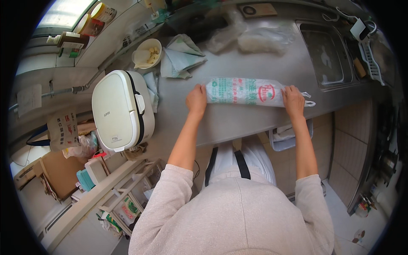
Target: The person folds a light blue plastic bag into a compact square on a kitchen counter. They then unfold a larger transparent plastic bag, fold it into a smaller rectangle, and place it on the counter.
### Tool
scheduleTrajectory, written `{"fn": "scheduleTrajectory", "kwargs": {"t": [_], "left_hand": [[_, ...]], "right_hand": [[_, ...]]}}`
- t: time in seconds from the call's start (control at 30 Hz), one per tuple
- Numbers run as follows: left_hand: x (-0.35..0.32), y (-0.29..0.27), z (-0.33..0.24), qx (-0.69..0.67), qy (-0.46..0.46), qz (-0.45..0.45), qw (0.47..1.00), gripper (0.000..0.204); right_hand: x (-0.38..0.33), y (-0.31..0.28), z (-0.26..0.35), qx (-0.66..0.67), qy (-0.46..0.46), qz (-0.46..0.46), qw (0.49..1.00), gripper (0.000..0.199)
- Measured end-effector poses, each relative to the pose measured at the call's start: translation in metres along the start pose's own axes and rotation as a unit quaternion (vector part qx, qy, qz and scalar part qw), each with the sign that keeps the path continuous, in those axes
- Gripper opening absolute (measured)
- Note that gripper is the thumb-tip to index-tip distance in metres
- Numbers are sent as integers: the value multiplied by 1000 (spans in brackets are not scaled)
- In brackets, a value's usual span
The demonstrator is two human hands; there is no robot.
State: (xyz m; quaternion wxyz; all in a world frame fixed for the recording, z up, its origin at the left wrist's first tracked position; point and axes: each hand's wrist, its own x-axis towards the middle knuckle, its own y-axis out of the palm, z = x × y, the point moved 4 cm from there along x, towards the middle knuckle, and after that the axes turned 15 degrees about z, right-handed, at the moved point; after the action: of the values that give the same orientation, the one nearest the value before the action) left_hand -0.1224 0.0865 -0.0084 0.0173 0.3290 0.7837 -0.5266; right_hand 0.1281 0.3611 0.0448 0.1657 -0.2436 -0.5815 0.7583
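A white plastic bag (pixel 244 91) with green and red print lies folded into a long flat strip along the grey metal counter (pixel 229 123). My left hand (pixel 196 100) grips its left end, fingers closed on the plastic. At the other end my right hand (pixel 293 101) pinches the strip just short of the bag's handles, whose white loops stick out to the right. Between my two hands the strip looks stretched fairly straight. The fingertips beneath the plastic are hidden.
Left of my hands stands a cream rice cooker (pixel 121 110). Behind it are a white bowl (pixel 147 54) with pale pieces and a folded cloth (pixel 182 57). Clear plastic bags (pixel 263 39) lie at the back, near a sink (pixel 326 57). A plastic bin (pixel 291 136) sits below the counter edge.
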Motion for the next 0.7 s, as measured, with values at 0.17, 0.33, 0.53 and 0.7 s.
{"fn": "scheduleTrajectory", "kwargs": {"t": [0.17, 0.33, 0.53, 0.7], "left_hand": [[4, 1, 1, 27, 6, -8, 1000, 33], [6, -1, -1, 27, 0, -11, 1000, 33], [7, 0, -7, 57, -21, -10, 998, 35], [8, 3, -6, 58, -20, -23, 998, 32]], "right_hand": [[6, 12, -14, 115, 20, -34, 993, 14], [10, 24, -21, 147, 63, -20, 987, 14], [6, 30, -22, 132, 67, -49, 988, 14], [5, 31, -22, 136, 72, -46, 987, 14]]}}
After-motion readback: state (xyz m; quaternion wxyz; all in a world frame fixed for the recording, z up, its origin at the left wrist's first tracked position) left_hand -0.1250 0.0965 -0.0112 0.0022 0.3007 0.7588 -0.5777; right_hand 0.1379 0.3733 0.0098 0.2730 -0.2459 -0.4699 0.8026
